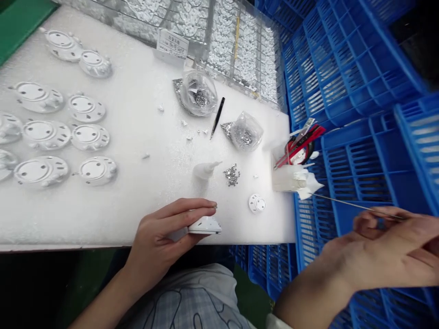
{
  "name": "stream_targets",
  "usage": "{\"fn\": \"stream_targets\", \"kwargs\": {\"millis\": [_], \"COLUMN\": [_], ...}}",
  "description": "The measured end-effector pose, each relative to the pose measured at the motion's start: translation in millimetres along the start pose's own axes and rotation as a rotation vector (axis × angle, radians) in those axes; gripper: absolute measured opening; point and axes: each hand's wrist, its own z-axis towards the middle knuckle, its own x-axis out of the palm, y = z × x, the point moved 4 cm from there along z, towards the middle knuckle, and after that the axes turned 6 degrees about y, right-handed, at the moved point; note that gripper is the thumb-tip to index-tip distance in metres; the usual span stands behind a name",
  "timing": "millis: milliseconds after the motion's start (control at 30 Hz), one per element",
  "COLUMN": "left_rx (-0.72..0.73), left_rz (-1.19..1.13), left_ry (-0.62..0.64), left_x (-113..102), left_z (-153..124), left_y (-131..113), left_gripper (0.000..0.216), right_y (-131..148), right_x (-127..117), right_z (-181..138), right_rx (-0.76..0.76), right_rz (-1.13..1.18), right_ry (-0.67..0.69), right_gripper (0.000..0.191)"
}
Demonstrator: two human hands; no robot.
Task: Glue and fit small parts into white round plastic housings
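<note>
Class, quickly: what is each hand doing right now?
Left hand: closed, holding a white plastic part.
Right hand: pinched, holding a thin metal rod.

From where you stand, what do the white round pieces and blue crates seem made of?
The white round pieces look like molded plastic, matte and even, though painted metal is possible. The blue crates look like rigid molded plastic, glossy, with a uniform lattice of thin ribs.

a small white card (172,44) at the upper middle of the frame bears printed lines, too blurred to read. no other writing can be made out.
</note>
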Motion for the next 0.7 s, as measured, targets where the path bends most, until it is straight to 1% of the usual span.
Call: {"fn": "stream_targets", "kwargs": {"millis": [67, 100, 167, 267, 367, 400, 467, 500, 533, 567, 600, 633, 667, 700], "left_rx": [-0.004, -0.005, -0.006, -0.009, -0.008, -0.010, -0.016, -0.020, -0.027, -0.036, -0.050, -0.072, -0.108, -0.152], "left_rz": [0.024, 0.032, 0.040, 0.025, -0.017, -0.031, -0.054, -0.065, -0.078, -0.092, -0.111, -0.138, -0.177, -0.235], "left_ry": [0.002, 0.002, 0.005, 0.007, -0.008, -0.012, -0.021, -0.023, -0.023, -0.023, -0.026, -0.027, -0.026, -0.026], "left_x": [-0.8, -1.2, -1.3, -0.4, 0.9, 1.5, 2.5, 3.0, 3.4, 3.6, 3.5, 3.2, 2.8, 2.3], "left_z": [-0.6, -0.8, -0.6, 1.0, 2.6, 2.8, 2.7, 2.6, 2.5, 2.6, 2.7, 2.9, 3.1, 3.2], "left_y": [1.9, 2.7, 3.2, 1.7, 0.8, 1.1, 2.0, 2.2, 2.3, 2.1, 1.7, 1.4, 1.3, 1.5], "left_gripper": [0.041, 0.041, 0.041, 0.043, 0.041, 0.039, 0.038, 0.038, 0.038, 0.038, 0.038, 0.038, 0.038, 0.038], "right_y": [2.8, 2.5, -1.8, -10.1, -20.2, -23.1, -25.5, -23.8, -20.1, -14.6, -7.6, -0.1, 8.4, 17.8], "right_x": [-5.1, -5.0, -1.8, 0.3, -1.2, -1.6, -1.8, -1.7, -1.0, 1.1, 5.2, 12.8, 23.3, 36.1], "right_z": [4.7, 6.2, 8.3, 5.9, 3.1, 3.0, 2.6, 1.2, -1.7, -6.5, -13.3, -21.7, -31.7, -43.1], "right_rx": [-0.213, -0.278, -0.316, -0.296, -0.208, -0.179, -0.145, -0.146, -0.148, -0.145, -0.136, -0.106, -0.071, -0.046], "right_rz": [-0.090, -0.124, -0.142, -0.126, -0.163, -0.191, -0.240, -0.245, -0.226, -0.187, -0.133, -0.066, 0.000, 0.076], "right_ry": [-0.207, -0.256, -0.248, -0.206, -0.126, -0.084, -0.015, -0.018, -0.038, -0.064, -0.077, -0.036, 0.058, 0.201], "right_gripper": [0.026, 0.024, 0.020, 0.014, 0.004, 0.005, 0.025, 0.033, 0.035, 0.033, 0.025, 0.016, 0.011, 0.008]}}
